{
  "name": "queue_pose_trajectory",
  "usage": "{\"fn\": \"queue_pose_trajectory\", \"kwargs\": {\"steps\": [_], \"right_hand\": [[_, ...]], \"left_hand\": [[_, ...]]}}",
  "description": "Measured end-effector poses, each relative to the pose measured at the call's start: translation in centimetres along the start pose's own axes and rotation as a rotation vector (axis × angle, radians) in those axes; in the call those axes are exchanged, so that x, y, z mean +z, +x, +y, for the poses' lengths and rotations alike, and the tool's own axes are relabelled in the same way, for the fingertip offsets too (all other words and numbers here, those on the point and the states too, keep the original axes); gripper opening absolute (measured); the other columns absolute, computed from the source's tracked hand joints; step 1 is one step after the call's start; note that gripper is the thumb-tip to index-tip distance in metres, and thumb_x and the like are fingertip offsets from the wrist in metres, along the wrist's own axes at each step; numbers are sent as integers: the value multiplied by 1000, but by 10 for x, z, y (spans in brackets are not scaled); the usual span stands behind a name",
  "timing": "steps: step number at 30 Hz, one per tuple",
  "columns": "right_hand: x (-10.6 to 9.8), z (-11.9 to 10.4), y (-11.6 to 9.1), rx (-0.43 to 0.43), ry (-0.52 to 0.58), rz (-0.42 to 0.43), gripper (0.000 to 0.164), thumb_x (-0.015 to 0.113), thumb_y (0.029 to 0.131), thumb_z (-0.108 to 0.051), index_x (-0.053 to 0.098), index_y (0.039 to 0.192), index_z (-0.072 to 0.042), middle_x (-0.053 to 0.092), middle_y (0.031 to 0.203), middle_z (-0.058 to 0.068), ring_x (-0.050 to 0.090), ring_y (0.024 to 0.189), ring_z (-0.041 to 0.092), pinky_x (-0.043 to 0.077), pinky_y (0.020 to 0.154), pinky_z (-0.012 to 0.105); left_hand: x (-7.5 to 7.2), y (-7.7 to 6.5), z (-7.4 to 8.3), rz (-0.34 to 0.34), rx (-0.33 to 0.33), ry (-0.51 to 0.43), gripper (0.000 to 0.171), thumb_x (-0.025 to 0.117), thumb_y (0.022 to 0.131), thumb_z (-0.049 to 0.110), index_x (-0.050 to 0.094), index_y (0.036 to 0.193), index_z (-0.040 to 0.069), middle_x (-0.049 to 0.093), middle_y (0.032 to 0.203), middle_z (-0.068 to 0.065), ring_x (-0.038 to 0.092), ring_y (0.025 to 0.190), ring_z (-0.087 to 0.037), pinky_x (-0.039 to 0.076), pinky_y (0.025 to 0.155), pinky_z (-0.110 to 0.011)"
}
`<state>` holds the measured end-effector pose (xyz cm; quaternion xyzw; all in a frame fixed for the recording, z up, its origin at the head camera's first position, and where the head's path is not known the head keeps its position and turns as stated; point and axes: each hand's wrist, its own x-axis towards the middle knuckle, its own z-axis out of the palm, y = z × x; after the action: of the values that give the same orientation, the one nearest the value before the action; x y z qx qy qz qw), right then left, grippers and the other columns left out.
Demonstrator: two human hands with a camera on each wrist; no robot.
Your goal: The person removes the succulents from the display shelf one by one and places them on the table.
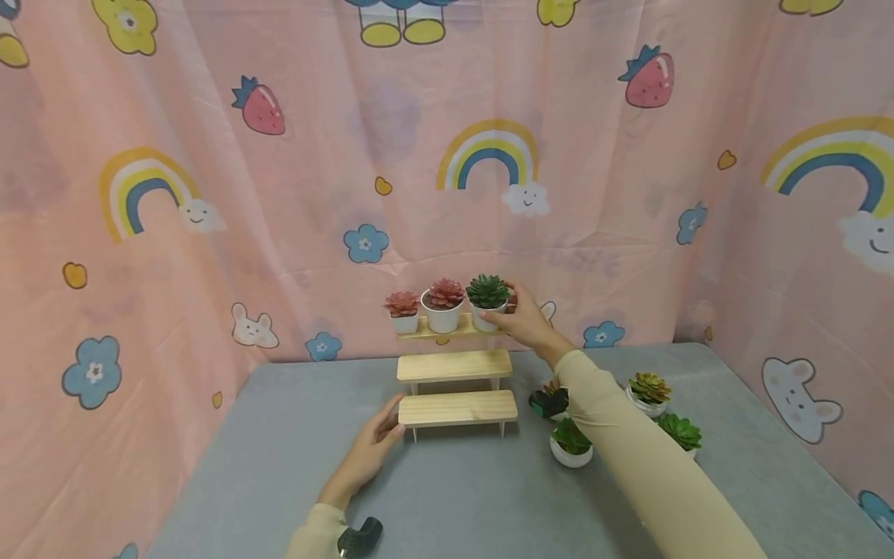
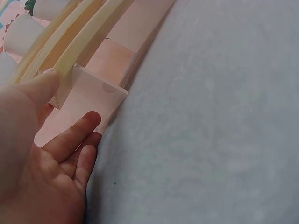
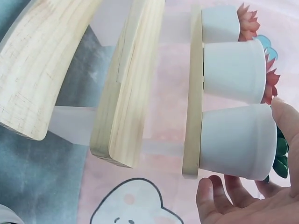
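A three-step display stand has pale wooden boards, with the front one (image 1: 457, 407) lowest, and clear supports (image 2: 88, 95). On its top board (image 3: 194, 93) stand three white pots. My right hand (image 1: 528, 322) holds the rightmost pot (image 3: 237, 142), with a dark green succulent (image 1: 486, 290); the thumb is at its rim and the fingers go round its side. The pot's base meets the board. My left hand (image 1: 366, 450) is at the front board's left end, thumb touching the wood, other fingers loosely extended beside the clear support.
Left of the green plant stand two reddish succulents, a larger one (image 1: 443, 295) and a smaller one (image 1: 402, 304). Right of the stand, on the grey table (image 1: 293, 435), are several more potted succulents, including a green one (image 1: 571, 439) and a yellowish one (image 1: 649, 388). A patterned pink curtain (image 1: 314, 178) hangs behind.
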<state>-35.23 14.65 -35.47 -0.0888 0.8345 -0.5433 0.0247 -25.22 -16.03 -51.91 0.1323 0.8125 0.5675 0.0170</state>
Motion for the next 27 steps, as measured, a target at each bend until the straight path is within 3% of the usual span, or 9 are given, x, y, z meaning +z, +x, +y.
{"fn": "queue_pose_trajectory", "kwargs": {"steps": [6, 15, 27], "right_hand": [[-1, 1, 3, -6, -2, -9, 91, 69, 96, -32, 12, 163, -8, 33, 157, 26, 47, 135, 39, 47, 108, 52], [0, 0, 4, -52, -14, 12, 81, 72, 94, -25, 26, 158, -4, 50, 144, 24, 57, 118, 33, 55, 88, 34], [-13, -3, -6, -37, -85, -25, 87, 70, 95, -31, 20, 160, -4, 43, 150, 25, 52, 126, 38, 52, 96, 46]], "left_hand": [[1, 0, -1, 5, -8, 6, 60, 55, 106, 26, 31, 160, 15, 56, 143, -26, 57, 133, -40, 44, 111, -57], [1, -2, 0, 2, -13, -2, 59, 55, 105, 29, 33, 159, 20, 57, 143, -26, 57, 133, -39, 43, 113, -57], [1, -2, 1, 0, -8, -4, 62, 55, 105, 27, 30, 160, 14, 57, 143, -26, 57, 133, -40, 43, 112, -57]]}}
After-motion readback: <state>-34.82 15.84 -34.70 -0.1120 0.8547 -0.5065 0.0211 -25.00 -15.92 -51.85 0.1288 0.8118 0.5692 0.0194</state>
